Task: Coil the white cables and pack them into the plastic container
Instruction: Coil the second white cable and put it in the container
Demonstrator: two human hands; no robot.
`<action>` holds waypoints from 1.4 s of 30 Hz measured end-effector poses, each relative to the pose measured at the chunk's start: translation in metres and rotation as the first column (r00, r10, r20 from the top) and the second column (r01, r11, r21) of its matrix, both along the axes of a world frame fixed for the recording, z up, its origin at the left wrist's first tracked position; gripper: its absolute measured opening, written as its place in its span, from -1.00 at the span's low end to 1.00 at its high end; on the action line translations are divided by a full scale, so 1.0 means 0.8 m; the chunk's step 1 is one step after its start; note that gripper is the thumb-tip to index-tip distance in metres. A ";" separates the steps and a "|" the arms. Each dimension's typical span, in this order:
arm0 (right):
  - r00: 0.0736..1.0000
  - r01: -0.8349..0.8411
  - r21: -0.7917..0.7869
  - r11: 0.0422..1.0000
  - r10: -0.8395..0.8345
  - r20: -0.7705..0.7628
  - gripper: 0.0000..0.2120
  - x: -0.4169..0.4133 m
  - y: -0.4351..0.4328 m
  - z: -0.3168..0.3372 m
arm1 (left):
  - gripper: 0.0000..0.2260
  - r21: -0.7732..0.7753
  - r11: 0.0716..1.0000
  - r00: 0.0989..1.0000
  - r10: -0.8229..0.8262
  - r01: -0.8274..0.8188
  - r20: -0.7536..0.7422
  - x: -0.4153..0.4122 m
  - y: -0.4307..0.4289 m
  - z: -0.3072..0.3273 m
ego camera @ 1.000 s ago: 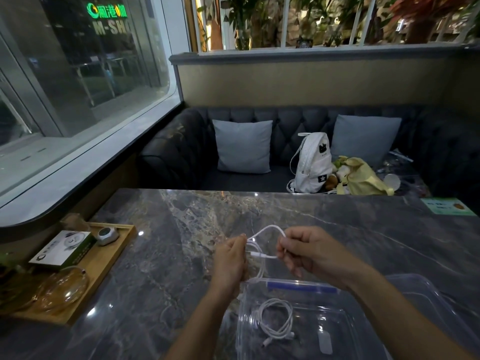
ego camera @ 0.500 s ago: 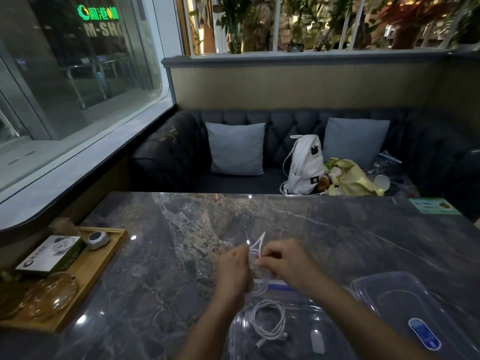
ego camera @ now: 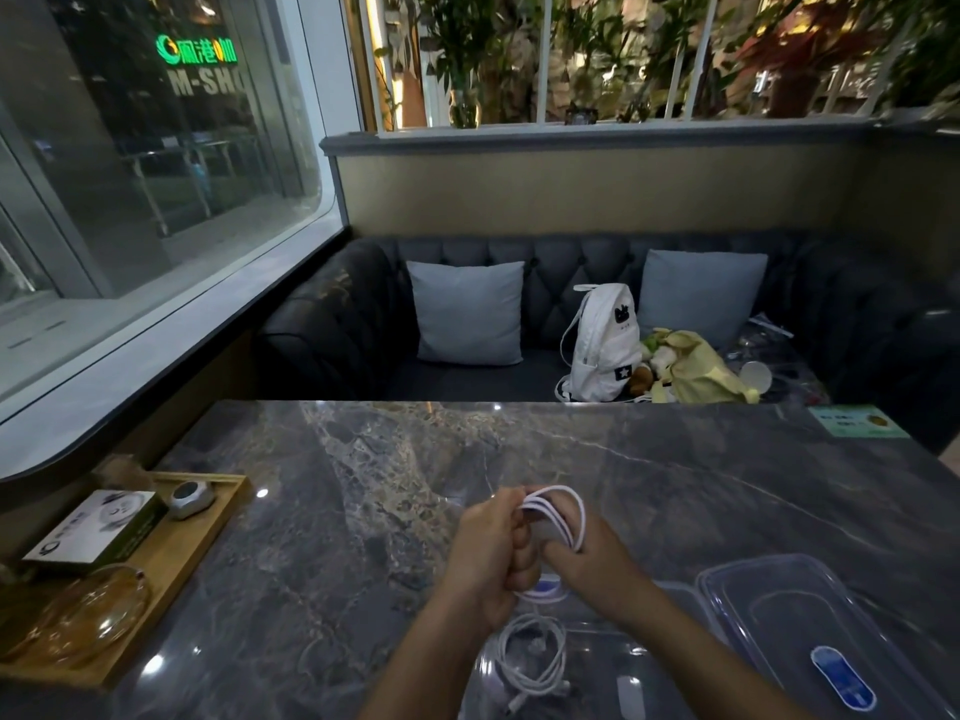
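Observation:
A white cable [ego camera: 558, 514] is looped into a small coil held above the marble table [ego camera: 363, 511]. My left hand [ego camera: 485, 550] grips one side of the coil with curled fingers. My right hand [ego camera: 589, 561] holds the other side, with the loops running over its fingers. Below my hands sits the clear plastic container [ego camera: 597, 662], and a second coiled white cable [ego camera: 535, 662] lies inside it. Part of the held cable hangs down behind my hands toward the container.
The container's clear lid [ego camera: 810, 631] lies at the right, with a blue latch. A wooden tray [ego camera: 150, 558] at the left edge holds a box, a small device and a glass dish. A sofa with cushions and a white backpack [ego camera: 602, 345] stands beyond the table.
My hands have wound the cable from a single loose loop into a tighter coil of several loops. The camera view has shifted a little to the left and down.

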State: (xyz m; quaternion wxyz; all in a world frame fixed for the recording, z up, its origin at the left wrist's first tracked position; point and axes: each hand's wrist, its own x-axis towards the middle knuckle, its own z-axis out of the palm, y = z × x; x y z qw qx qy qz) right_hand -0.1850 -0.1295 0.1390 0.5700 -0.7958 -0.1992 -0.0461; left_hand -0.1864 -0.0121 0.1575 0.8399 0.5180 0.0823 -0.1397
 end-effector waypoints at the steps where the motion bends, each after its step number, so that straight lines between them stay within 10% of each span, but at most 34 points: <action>1: 1.000 -0.011 -0.004 1.000 0.011 -0.020 -0.58 0.001 -0.002 -0.002 | -0.55 -0.002 1.000 1.000 -0.007 0.007 -0.009 0.001 -0.001 0.000; 15: 0.974 -0.071 0.113 0.991 0.093 -0.208 -0.52 0.000 -0.008 -0.012 | -0.48 -0.090 0.996 0.997 -0.012 0.005 -0.079 -0.001 -0.003 0.004; 20: 0.990 0.002 -0.084 0.996 -0.014 -0.144 -0.74 0.003 -0.011 -0.019 | -0.53 -0.130 0.991 0.988 -0.041 0.021 -0.148 0.000 0.002 0.005; 31: 0.887 -0.141 0.047 0.989 0.147 -0.438 -0.88 0.007 -0.049 -0.005 | -0.49 0.018 0.999 0.993 0.035 -0.033 -0.115 0.008 0.018 0.003; 42: 0.933 -0.145 -0.138 0.980 0.089 -0.349 -0.75 0.033 -0.074 0.016 | -0.48 0.187 0.980 0.997 0.077 -0.070 -0.030 0.028 0.002 0.008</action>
